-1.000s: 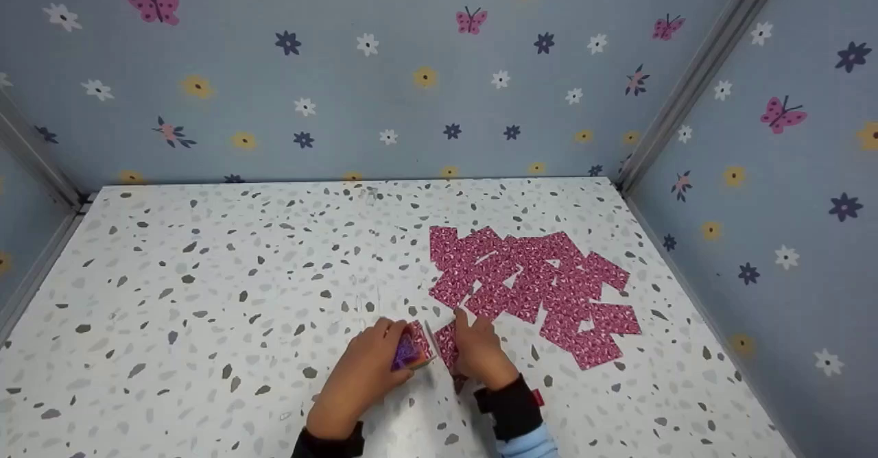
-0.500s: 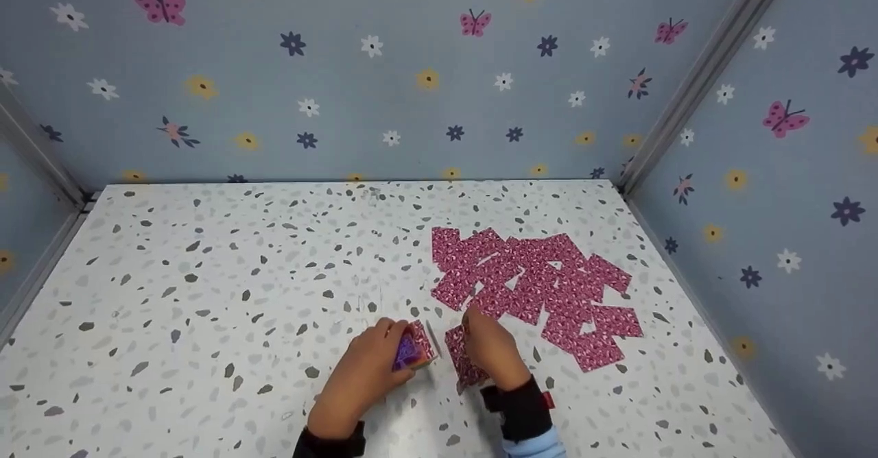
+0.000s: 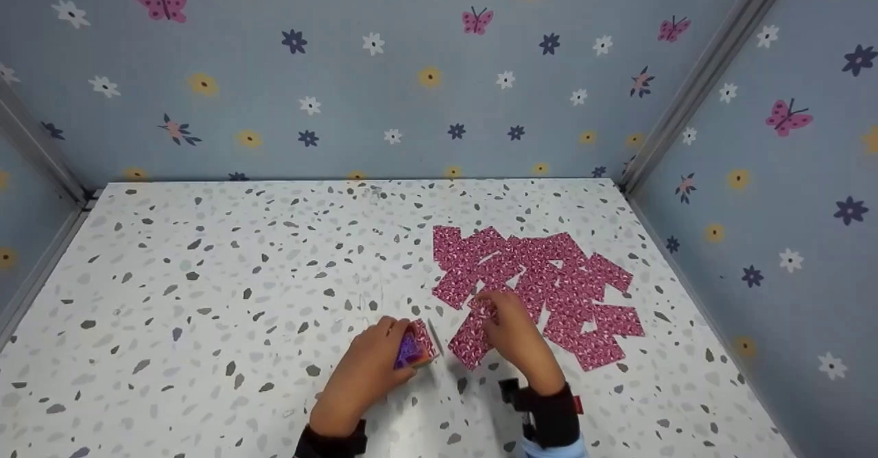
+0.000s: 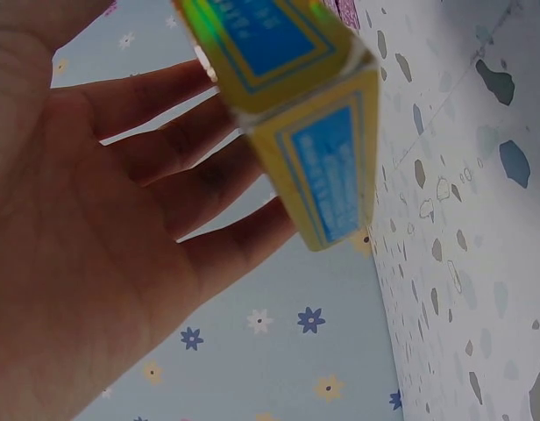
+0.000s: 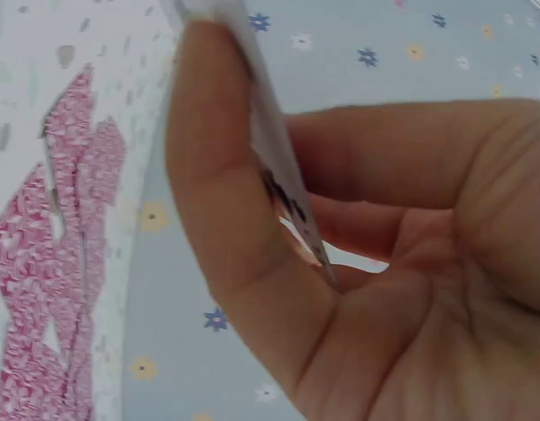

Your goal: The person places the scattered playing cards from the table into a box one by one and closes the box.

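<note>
My left hand (image 3: 363, 369) grips a small card box (image 3: 410, 352) just above the table. The box is purple and orange in the head view, with a pale flap standing at its right side. Seen from the left wrist, the box (image 4: 318, 167) shows yellow faces with blue panels, held at the fingertips. To its right, my right hand (image 3: 519, 338) pinches a playing card (image 3: 469, 343) with a pink patterned back. The right wrist view shows this card (image 5: 274, 132) edge-on between thumb and fingers; its face is mostly hidden.
Several pink-backed cards (image 3: 573, 283) lie spread and overlapping on the speckled white table (image 3: 226, 293), right of centre. A blue flowered back wall (image 3: 384, 74) and side panels enclose the table.
My right hand has moved right and slightly up, carrying the card away from the box towards the spread cards. The left hand and box have stayed almost in place.
</note>
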Tool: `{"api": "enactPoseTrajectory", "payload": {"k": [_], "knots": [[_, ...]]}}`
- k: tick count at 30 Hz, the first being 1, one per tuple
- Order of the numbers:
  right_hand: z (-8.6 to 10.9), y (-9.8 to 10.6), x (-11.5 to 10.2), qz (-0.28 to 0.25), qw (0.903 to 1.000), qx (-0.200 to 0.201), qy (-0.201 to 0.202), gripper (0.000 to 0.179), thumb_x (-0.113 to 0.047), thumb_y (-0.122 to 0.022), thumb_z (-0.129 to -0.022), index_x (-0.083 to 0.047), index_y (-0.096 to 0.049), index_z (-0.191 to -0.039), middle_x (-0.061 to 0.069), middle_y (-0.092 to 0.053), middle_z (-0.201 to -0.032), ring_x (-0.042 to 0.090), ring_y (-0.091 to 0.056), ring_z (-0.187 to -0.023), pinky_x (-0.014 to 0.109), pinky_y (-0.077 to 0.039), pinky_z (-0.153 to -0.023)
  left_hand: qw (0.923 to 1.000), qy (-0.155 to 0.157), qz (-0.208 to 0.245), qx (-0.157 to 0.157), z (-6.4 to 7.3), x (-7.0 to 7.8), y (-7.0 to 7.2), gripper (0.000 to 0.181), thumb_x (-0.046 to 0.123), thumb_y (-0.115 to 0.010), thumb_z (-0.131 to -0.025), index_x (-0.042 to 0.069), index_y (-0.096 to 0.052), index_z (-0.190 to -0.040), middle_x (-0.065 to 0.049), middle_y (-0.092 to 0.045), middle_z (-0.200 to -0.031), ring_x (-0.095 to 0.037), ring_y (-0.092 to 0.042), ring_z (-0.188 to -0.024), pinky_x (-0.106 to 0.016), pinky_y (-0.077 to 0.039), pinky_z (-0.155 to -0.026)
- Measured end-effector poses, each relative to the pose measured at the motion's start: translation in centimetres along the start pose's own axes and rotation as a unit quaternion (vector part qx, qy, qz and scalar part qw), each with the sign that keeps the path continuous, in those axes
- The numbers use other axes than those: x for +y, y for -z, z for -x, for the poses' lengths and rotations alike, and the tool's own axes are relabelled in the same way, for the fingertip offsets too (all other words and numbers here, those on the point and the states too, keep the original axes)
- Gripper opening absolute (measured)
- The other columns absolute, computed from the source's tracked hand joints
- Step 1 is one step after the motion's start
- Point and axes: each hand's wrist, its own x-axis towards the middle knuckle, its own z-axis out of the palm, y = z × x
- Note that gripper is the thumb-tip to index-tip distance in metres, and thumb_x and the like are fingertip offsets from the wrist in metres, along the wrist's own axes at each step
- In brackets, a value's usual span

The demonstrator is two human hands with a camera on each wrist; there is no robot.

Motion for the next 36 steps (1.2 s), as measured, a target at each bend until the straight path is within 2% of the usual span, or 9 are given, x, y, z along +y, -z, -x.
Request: {"api": "enactPoseTrajectory", "payload": {"k": [1, 3, 6, 10, 15, 20, 27, 32, 36], "knots": [[0.1, 0.2, -0.2, -0.011, 0.9998, 0.016, -0.003, 0.037, 0.011, -0.052, -0.081, 0.004, -0.054, -0.117, 0.014, -0.052, -0.093, 0.015, -0.044, -0.071, 0.027, -0.042, -0.064, 1.0, 0.002, -0.001, -0.002, 0.0, 0.0, 0.0, 0.059, 0.02, -0.079, -0.069, -0.003, -0.053, -0.117, -0.013, -0.057, -0.104, -0.026, -0.058, -0.089, -0.042, -0.05, -0.081], [0.2, 0.6, -0.7, -0.057, 0.9977, 0.035, -0.014, 0.033, 0.01, -0.053, -0.083, 0.001, -0.053, -0.115, 0.01, -0.046, -0.087, 0.012, -0.043, -0.067, 0.024, -0.045, -0.059, 1.0, 0.006, -0.002, -0.007, -0.1, 0.0, 0.0, 0.06, 0.02, -0.079, -0.069, -0.003, -0.053, -0.119, -0.014, -0.057, -0.105, -0.027, -0.058, -0.091, -0.043, -0.049, -0.083], [0.3, 0.9, -1.3, -0.122, 0.991, 0.048, -0.024, 0.033, 0.009, -0.055, -0.085, 0.0, -0.046, -0.116, 0.011, -0.043, -0.087, 0.013, -0.047, -0.06, 0.025, -0.05, -0.05, 0.9998, 0.01, -0.003, -0.015, -0.1, 0.0, 0.0, 0.063, 0.02, -0.078, -0.07, -0.005, -0.051, -0.122, -0.016, -0.057, -0.109, -0.029, -0.058, -0.095, -0.044, -0.049, -0.085], [0.4, 0.5, -1.9, -0.177, 0.9831, 0.043, -0.018, 0.032, 0.008, -0.054, -0.087, 0.002, -0.039, -0.114, 0.015, -0.042, -0.095, 0.016, -0.051, -0.058, 0.03, -0.052, -0.045, 0.9999, 0.009, -0.001, -0.014, -0.1, 0.0, 0.0, 0.066, 0.021, -0.078, -0.07, -0.007, -0.051, -0.123, -0.017, -0.056, -0.11, -0.03, -0.058, -0.096, -0.045, -0.048, -0.087], [0.3, -0.2, -2.4, -0.221, 0.9752, 0.008, -0.014, 0.03, 0.01, -0.052, -0.087, 0.001, -0.031, -0.107, 0.006, -0.029, -0.087, 0.016, -0.051, -0.059, 0.031, -0.055, -0.049, 1.0, 0.007, 0.0, -0.007, -0.1, 0.1, 0.0, 0.064, 0.02, -0.078, -0.07, -0.006, -0.051, -0.123, -0.016, -0.056, -0.11, -0.03, -0.057, -0.096, -0.045, -0.048, -0.087], [0.2, -0.7, -2.5, -0.196, 0.9802, -0.018, -0.017, 0.03, 0.008, -0.054, -0.086, 0.001, -0.032, -0.105, 0.004, -0.025, -0.083, 0.015, -0.049, -0.057, 0.031, -0.054, -0.048, 1.0, 0.004, 0.001, 0.005, -0.2, 0.1, -0.1, 0.063, 0.018, -0.077, -0.071, -0.006, -0.051, -0.123, -0.016, -0.056, -0.11, -0.029, -0.057, -0.097, -0.044, -0.049, -0.086], [0.4, -0.7, -2.4, -0.185, 0.9821, -0.032, -0.017, 0.028, 0.007, -0.053, -0.088, 0.006, -0.039, -0.112, 0.015, -0.045, -0.092, 0.015, -0.054, -0.057, 0.029, -0.054, -0.048, 0.9997, -0.007, -0.011, 0.018, -0.3, 0.0, -0.1, 0.064, 0.018, -0.078, -0.07, -0.006, -0.051, -0.124, -0.016, -0.056, -0.11, -0.029, -0.057, -0.097, -0.044, -0.049, -0.086], [0.5, -0.6, -2.4, -0.158, 0.9873, -0.011, -0.017, 0.026, 0.007, -0.051, -0.088, 0.006, -0.044, -0.114, 0.016, -0.048, -0.092, 0.013, -0.053, -0.052, 0.027, -0.052, -0.045, 0.9997, -0.005, -0.013, 0.019, -0.3, 0.1, 0.0, 0.065, 0.017, -0.078, -0.07, -0.005, -0.051, -0.124, -0.015, -0.057, -0.111, -0.028, -0.057, -0.098, -0.044, -0.049, -0.086], [0.6, -0.4, -2.5, -0.132, 0.991, 0.016, -0.018, 0.025, 0.007, -0.051, -0.087, 0.005, -0.047, -0.112, 0.015, -0.047, -0.091, 0.012, -0.05, -0.05, 0.026, -0.05, -0.042, 0.9989, -0.019, -0.021, 0.037, -0.3, 0.1, 0.0, 0.064, 0.017, -0.078, -0.069, -0.004, -0.052, -0.123, -0.014, -0.058, -0.109, -0.026, -0.058, -0.095, -0.042, -0.05, -0.085]]}}
